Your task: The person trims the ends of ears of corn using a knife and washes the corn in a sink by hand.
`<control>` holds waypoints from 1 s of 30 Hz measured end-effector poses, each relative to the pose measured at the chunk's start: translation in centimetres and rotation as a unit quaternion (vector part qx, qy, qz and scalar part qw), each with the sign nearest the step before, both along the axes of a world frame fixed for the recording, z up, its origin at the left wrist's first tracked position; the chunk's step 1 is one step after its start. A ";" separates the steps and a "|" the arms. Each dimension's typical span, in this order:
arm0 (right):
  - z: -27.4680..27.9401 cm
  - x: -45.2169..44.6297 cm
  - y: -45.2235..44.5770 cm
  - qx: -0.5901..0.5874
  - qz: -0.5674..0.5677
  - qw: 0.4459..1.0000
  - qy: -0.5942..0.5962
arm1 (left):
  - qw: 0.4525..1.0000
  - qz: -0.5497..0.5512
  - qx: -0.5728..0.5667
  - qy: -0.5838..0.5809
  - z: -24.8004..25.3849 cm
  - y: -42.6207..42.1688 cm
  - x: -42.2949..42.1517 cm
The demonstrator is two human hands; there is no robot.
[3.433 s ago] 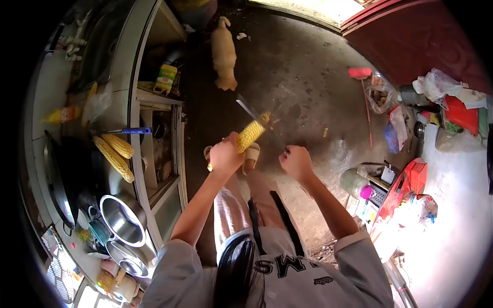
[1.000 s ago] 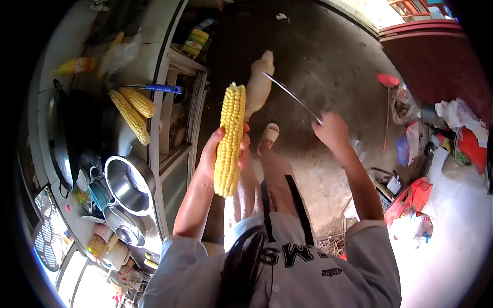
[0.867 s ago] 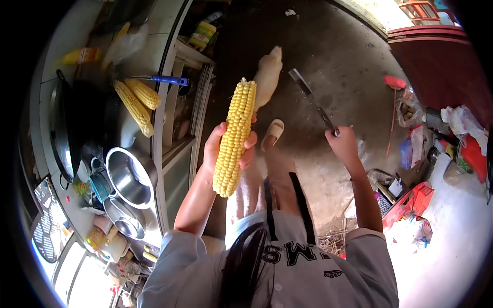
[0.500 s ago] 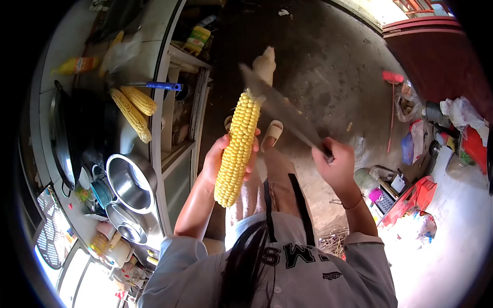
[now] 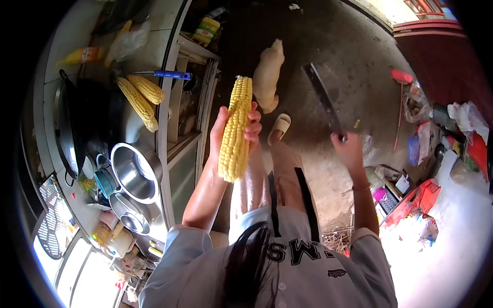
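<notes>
My left hand (image 5: 217, 134) is wrapped round a husked yellow corn cob (image 5: 235, 143), held nearly upright in front of my legs. Its top end looks blunt. Over to the right, my right hand (image 5: 350, 154) grips the handle of a kitchen knife (image 5: 322, 93). The dark blade points up and away, seen almost edge-on, and is apart from the cob. On the counter at left lie two more husked cobs, one corn cob (image 5: 137, 104) beside another corn cob (image 5: 147, 89).
A light-furred dog (image 5: 268, 77) is on the floor just beyond the cob. Beside the cobs, a blue-handled tool (image 5: 172, 75) juts over the counter edge. A steel pot (image 5: 136, 172) and a wok (image 5: 67, 128) stand at left. Bags and a red basket (image 5: 411, 205) crowd the right.
The knife has swung right and away from the cob's top end. The cob's tip now looks flatter. The dog shows more fully beyond the cob.
</notes>
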State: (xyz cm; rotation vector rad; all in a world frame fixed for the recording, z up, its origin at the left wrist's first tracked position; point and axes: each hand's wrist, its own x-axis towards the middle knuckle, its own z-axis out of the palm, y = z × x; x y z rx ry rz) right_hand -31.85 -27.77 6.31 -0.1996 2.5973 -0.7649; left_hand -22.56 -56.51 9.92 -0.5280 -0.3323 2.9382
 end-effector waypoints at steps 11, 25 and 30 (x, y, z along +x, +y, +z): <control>6.0 6.3 -4.6 -0.151 -0.098 0.976 -0.118 | 0.952 0.145 0.127 -0.237 -1.5 0.0 -2.4; 5.0 5.5 -5.1 -0.210 -0.173 0.935 -0.227 | 0.915 0.175 -0.269 -0.244 -0.5 -2.8 4.4; 4.4 5.3 -5.5 -0.208 -0.152 0.932 -0.255 | 0.907 0.243 -0.251 -0.235 2.1 -3.4 13.4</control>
